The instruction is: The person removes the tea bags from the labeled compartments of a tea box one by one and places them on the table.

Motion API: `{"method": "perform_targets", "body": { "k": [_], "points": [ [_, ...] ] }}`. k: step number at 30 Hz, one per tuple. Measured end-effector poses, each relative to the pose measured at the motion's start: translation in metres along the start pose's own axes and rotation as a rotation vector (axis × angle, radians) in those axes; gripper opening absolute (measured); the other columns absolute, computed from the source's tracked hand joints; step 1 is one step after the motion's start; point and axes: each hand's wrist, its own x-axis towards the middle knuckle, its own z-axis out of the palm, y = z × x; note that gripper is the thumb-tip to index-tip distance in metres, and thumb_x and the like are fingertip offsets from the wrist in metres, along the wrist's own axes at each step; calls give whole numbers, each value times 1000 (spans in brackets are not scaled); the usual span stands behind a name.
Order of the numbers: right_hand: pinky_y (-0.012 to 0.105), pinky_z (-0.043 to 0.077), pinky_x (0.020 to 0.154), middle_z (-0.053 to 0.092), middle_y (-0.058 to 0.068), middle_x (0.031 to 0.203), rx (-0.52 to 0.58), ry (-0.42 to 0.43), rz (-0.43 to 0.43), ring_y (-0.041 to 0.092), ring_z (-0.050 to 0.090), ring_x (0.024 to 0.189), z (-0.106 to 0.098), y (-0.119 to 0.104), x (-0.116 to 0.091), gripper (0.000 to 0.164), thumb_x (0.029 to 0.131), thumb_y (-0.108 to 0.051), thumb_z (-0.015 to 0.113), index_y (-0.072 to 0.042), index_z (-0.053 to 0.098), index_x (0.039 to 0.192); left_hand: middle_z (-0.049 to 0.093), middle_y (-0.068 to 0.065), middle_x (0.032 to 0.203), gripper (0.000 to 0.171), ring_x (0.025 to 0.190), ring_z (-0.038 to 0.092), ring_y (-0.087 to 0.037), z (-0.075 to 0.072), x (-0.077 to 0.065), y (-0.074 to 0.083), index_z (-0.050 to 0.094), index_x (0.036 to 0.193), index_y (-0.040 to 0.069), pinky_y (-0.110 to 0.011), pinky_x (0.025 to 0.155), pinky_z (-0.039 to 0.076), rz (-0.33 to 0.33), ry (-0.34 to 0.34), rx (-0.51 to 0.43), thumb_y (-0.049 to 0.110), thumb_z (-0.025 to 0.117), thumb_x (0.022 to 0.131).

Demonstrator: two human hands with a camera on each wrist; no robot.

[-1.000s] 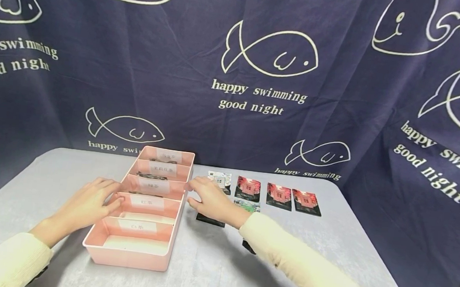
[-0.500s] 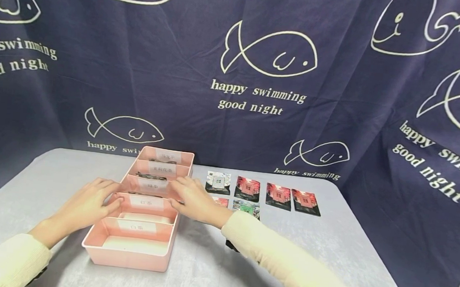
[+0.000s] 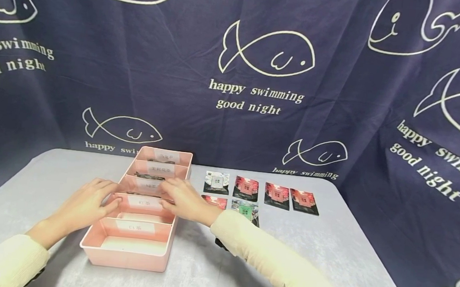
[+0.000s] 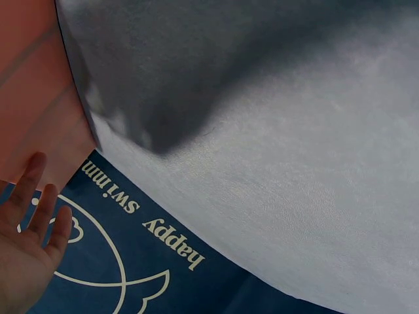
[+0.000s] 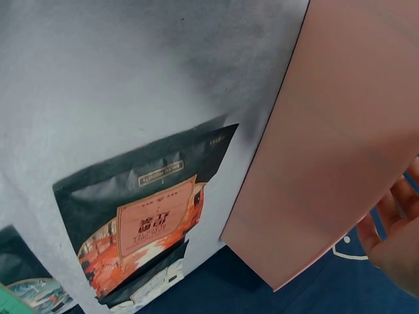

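Note:
A long pink box (image 3: 125, 259) with paper-labelled compartments stands left of the table's middle. My left hand (image 3: 83, 203) is at its left rim, thumb near the fourth compartment; in the left wrist view the fingers (image 4: 46, 216) look fairly straight beside the pink wall. My right hand (image 3: 187, 201) reaches over the right rim, fingertips above the middle compartments and thumb apart from them. No packet shows in it; its fingertips are partly hidden in the right wrist view. Dark packets (image 3: 149, 177) lie in the farther compartments.
Right of the box lie a white-and-black packet (image 3: 216, 182), a green-labelled packet (image 3: 247, 211) and several red-and-black packets (image 3: 246, 188). One red packet (image 5: 154, 216) is partly covered by my right arm in the head view. A dark blue fish-print cloth (image 3: 256, 132) hangs behind the table.
My right hand has moved left, from beside the box to over its middle compartments, uncovering the white packet and part of a red one. My left hand has stayed at the left rim.

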Motion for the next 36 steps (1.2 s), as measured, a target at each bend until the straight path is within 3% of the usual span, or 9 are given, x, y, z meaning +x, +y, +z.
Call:
{"method": "perform_targets", "body": {
  "k": [12,20,30,36],
  "points": [
    [28,40,93,64,-6,103,108,-50,-2,9,56,102,5,-1,5,22,87,-21,59,-16,59,109,62,-18,109,34,106,52,-35,0,0,-1,61,108,1,-52,93,39,1,-4,1,26,60,84],
    [25,41,91,65,-6,100,140,-27,-9,6,58,96,7,-1,6,20,87,-19,60,-15,61,106,62,-18,108,34,106,52,-36,1,1,-2,61,107,1,-52,92,39,1,-3,0,26,60,84],
    [10,46,76,69,0,92,366,47,47,5,62,81,12,-2,7,13,86,-12,60,-9,64,98,62,-19,109,36,106,52,-36,1,1,-2,60,109,0,-53,92,40,-6,-18,8,26,59,84],
    [7,45,70,68,3,89,463,76,99,6,60,76,12,-2,7,11,86,-9,59,-7,65,96,62,-19,109,35,106,52,-36,0,1,-2,60,109,0,-52,92,40,-2,-19,11,26,59,84]
  ]
}}
